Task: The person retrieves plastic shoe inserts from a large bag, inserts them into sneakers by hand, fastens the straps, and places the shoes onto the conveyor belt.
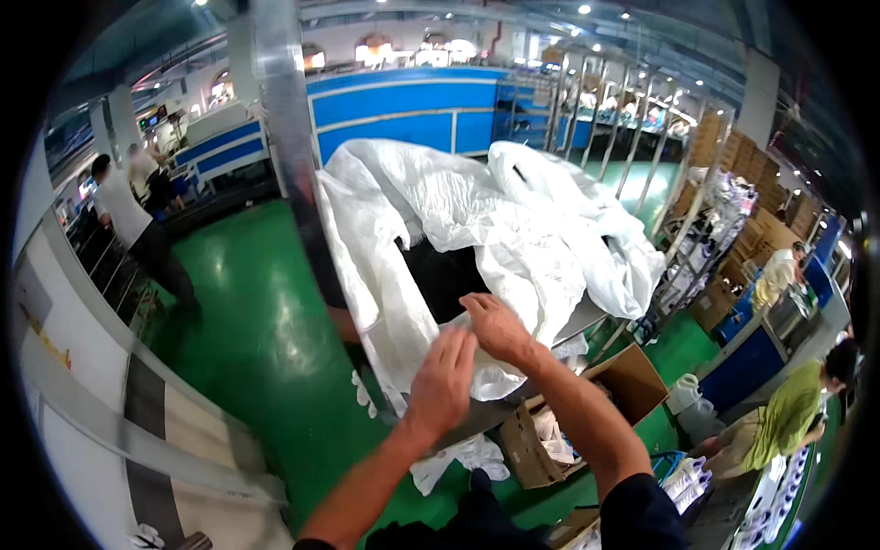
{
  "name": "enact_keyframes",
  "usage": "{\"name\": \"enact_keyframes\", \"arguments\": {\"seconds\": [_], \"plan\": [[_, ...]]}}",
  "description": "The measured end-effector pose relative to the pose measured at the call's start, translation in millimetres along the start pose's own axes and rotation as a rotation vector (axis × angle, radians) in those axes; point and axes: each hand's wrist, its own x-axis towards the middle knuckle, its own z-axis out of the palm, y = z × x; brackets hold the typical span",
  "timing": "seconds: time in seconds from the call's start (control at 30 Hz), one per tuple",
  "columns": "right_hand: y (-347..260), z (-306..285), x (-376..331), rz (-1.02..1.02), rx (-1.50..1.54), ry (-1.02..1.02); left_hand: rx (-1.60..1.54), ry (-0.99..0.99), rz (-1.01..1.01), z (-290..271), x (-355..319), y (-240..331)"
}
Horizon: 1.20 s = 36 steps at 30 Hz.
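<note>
A large crumpled white plastic sack (pixel 541 243) spreads over a metal-edged stand in front of me, its mouth lying open around a black interior (pixel 446 280). At the near rim of that mouth, my left hand (pixel 440 383) has its fingers bent and pressed together against the white material, slightly blurred. Just to its right and a little farther off, my right hand (pixel 500 330) curls its fingers at the same rim, closed on the sack. Both fingertips are partly hidden by the hands themselves.
An open cardboard box (pixel 541 449) with white pieces in it stands below the sack at right. White scraps (pixel 463 461) lie on the green floor (pixel 247 293). A metal post (pixel 298 137) rises at the sack's left. A person in green (pixel 784 412) works at right; another person (pixel 133 220) stands at left.
</note>
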Motion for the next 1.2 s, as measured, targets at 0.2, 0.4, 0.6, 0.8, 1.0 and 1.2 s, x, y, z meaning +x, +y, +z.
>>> {"name": "enact_keyframes", "arguments": {"seconds": [0.2, 0.4, 0.6, 0.8, 1.0, 1.2], "plan": [[51, -52, -20, 0.219, -0.335, -0.242, 0.087, -0.545, -0.179, 50, 44, -38], [71, -50, -2, 0.349, -0.038, -0.052, -0.219, -0.665, -0.607, 47, 61, -50], [86, -57, 21, 0.367, -0.409, -0.292, -0.194, -0.156, -0.724, 88, 103, -77], [111, -74, 45, 0.386, -0.380, -0.582, -0.170, -0.356, -0.750, 129, 110, -105], [123, -53, 72, 0.365, -0.345, -0.610, -0.191, -0.234, -0.579, 151, 105, -84], [136, -47, 58, 0.293, -0.366, -0.449, 0.047, -0.187, -0.664, 143, 88, -89]]}}
